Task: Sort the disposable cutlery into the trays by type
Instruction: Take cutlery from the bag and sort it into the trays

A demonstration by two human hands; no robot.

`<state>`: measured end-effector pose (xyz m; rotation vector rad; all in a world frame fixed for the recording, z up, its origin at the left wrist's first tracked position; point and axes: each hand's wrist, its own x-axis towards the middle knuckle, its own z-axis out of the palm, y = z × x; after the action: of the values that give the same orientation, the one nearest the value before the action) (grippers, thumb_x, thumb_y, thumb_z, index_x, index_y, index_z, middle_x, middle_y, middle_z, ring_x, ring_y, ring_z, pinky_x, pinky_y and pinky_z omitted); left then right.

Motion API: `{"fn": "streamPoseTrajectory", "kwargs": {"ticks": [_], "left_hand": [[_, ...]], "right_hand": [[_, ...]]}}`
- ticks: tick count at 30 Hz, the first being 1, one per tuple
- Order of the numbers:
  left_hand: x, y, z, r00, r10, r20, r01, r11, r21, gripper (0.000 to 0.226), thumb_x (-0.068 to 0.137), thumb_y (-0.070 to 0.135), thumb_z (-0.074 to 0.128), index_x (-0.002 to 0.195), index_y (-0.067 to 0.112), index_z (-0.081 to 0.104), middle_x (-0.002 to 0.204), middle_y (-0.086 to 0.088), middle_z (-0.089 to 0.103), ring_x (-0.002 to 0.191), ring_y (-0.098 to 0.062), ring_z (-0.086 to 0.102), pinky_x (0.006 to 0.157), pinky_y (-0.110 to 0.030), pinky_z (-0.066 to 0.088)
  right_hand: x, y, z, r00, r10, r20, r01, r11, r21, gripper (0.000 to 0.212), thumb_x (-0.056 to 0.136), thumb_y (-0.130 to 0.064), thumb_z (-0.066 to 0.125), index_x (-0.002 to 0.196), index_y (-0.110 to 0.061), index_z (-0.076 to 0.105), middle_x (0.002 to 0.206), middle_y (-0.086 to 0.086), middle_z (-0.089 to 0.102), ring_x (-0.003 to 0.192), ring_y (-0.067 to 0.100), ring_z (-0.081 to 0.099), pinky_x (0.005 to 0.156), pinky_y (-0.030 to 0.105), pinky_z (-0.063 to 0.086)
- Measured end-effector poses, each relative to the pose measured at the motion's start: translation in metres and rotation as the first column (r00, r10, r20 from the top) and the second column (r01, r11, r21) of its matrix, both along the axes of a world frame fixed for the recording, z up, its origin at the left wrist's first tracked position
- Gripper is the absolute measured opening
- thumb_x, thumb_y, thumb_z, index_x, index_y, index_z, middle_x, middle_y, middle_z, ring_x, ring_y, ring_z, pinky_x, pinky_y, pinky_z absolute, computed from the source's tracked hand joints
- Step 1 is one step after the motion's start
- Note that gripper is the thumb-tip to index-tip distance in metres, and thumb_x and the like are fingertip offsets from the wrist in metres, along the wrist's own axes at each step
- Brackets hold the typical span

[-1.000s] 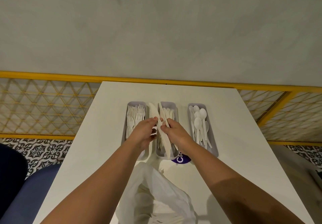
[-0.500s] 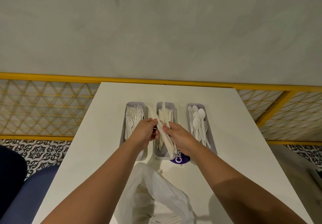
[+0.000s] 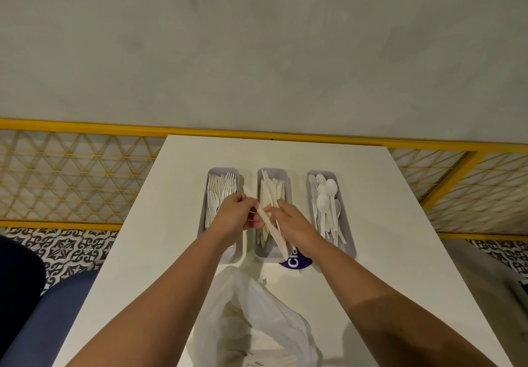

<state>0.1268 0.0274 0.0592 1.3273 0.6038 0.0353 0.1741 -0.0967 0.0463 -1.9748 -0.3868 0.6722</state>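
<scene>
The left hand (image 3: 236,218) and right hand (image 3: 293,225) together pinched a bundle of knives (image 3: 269,188), perhaps three, over the middle tray (image 3: 281,171). Forks (image 3: 221,189) filled the left tray (image 3: 221,170) and spoons (image 3: 324,201) the right tray (image 3: 350,241). A plastic bag (image 3: 257,309) lay nearer on the bench (image 3: 177,224).

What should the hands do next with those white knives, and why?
Probably lower the white plastic knives into the middle grey tray and let go. The left hand and right hand both hold them just above that tray, which already has knives lying in it; white forks lie to its left, white spoons to its right.
</scene>
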Motion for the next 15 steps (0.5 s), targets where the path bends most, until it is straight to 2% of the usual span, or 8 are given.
{"fn": "streamPoseTrajectory", "kwargs": {"ticks": [2, 5, 7, 9, 11, 13, 15], "left_hand": [[0.001, 0.003, 0.003, 0.997, 0.07, 0.025, -0.07, 0.997, 0.022, 0.012, 0.09, -0.003, 0.044, 0.08, 0.004, 0.047, 0.062, -0.013, 0.05, 0.039, -0.011, 0.054, 0.049, -0.025, 0.056], [0.004, 0.006, 0.006, 0.986, 0.148, 0.081, -0.156, 0.983, 0.101, 0.009, 0.092, -0.001, 0.042, 0.093, 0.001, 0.05, 0.074, -0.015, 0.054, 0.051, -0.016, 0.059, 0.054, -0.026, 0.058], [0.004, 0.005, 0.005, 0.975, 0.183, 0.128, -0.2, 0.971, 0.132, 0.009, 0.091, -0.002, 0.043, 0.095, 0.0, 0.051, 0.078, -0.016, 0.057, 0.058, -0.018, 0.062, 0.058, -0.023, 0.059], [0.002, 0.0, 0.002, 0.964, 0.2, 0.173, -0.229, 0.96, 0.163, 0.006, 0.09, -0.001, 0.045, 0.091, 0.001, 0.051, 0.08, -0.018, 0.06, 0.064, -0.018, 0.066, 0.064, -0.023, 0.059], [0.0, -0.005, -0.007, 0.96, 0.211, 0.184, -0.249, 0.943, 0.22, 0.005, 0.087, 0.0, 0.05, 0.083, 0.003, 0.051, 0.08, -0.018, 0.063, 0.07, -0.017, 0.068, 0.072, -0.028, 0.059], [-0.001, -0.012, -0.017, 0.965, 0.183, 0.187, -0.233, 0.926, 0.298, 0.009, 0.083, 0.002, 0.057, 0.077, 0.005, 0.052, 0.078, -0.012, 0.065, 0.077, -0.019, 0.067, 0.08, -0.039, 0.056], [-0.004, -0.019, -0.024, 0.976, 0.092, 0.198, -0.161, 0.915, 0.37, 0.008, 0.083, 0.004, 0.06, 0.078, 0.007, 0.055, 0.084, -0.012, 0.066, 0.081, -0.023, 0.064, 0.081, -0.041, 0.053]], "right_hand": [[0.002, -0.001, 0.0, 0.997, -0.061, 0.046, 0.062, 0.998, -0.021, 0.029, 0.1, -0.023, 0.035, 0.107, -0.002, 0.053, 0.081, 0.006, 0.05, 0.075, 0.018, 0.048, 0.067, 0.029, 0.039], [0.008, -0.005, 0.0, 0.969, -0.169, 0.179, 0.183, 0.981, -0.066, 0.02, 0.101, -0.024, 0.033, 0.095, -0.009, 0.045, 0.072, -0.002, 0.044, 0.066, 0.013, 0.044, 0.058, 0.025, 0.035], [0.01, -0.005, -0.002, 0.963, -0.229, 0.144, 0.24, 0.969, -0.061, 0.017, 0.1, -0.026, 0.035, 0.094, -0.012, 0.042, 0.073, -0.002, 0.043, 0.069, 0.015, 0.045, 0.061, 0.028, 0.037], [0.01, -0.001, -0.007, 0.956, -0.29, -0.033, 0.289, 0.956, -0.047, 0.014, 0.1, -0.028, 0.037, 0.1, -0.016, 0.043, 0.076, 0.0, 0.044, 0.067, 0.015, 0.045, 0.056, 0.025, 0.039], [0.007, 0.005, -0.01, 0.9, -0.341, -0.271, 0.353, 0.935, -0.004, 0.017, 0.099, -0.025, 0.038, 0.103, -0.012, 0.047, 0.069, 0.001, 0.042, 0.055, 0.014, 0.039, 0.045, 0.023, 0.033], [0.005, 0.01, -0.009, 0.808, -0.322, -0.493, 0.415, 0.905, 0.089, 0.021, 0.098, -0.024, 0.041, 0.09, -0.008, 0.051, 0.061, 0.002, 0.039, 0.049, 0.013, 0.033, 0.041, 0.022, 0.029], [0.007, 0.013, -0.006, 0.745, -0.264, -0.613, 0.453, 0.875, 0.173, 0.03, 0.098, -0.031, 0.045, 0.078, -0.009, 0.054, 0.059, 0.001, 0.04, 0.049, 0.012, 0.033, 0.041, 0.022, 0.028]]}}
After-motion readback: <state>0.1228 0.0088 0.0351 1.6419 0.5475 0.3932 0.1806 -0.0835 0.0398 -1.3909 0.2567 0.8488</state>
